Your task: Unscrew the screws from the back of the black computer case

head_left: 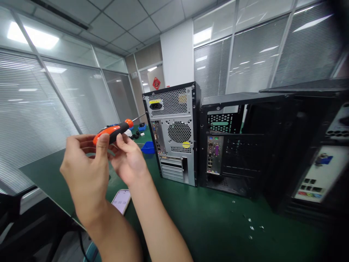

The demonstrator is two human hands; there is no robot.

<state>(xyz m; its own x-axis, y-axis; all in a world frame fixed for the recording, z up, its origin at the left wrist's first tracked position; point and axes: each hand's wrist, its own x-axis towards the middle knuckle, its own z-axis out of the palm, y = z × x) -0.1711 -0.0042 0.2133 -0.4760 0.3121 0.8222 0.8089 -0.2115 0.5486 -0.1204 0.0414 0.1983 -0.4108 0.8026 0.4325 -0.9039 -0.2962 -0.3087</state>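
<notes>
While left hand (84, 169) and right hand (129, 158) hang left of a silver-backed computer tower (177, 118), their fingers clamp an orange-and-black screwdriver (119, 128).

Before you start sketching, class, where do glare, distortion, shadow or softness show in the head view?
Head view: white glare patches on the glass partitions; wide-angle stretch, their frames leaning outward; the rightmost computer case sunk in shadow, the upper right corner nearly black; small shiny pieces on the green table too soft to identify; the screwdriver distinctly orange and black.
</notes>
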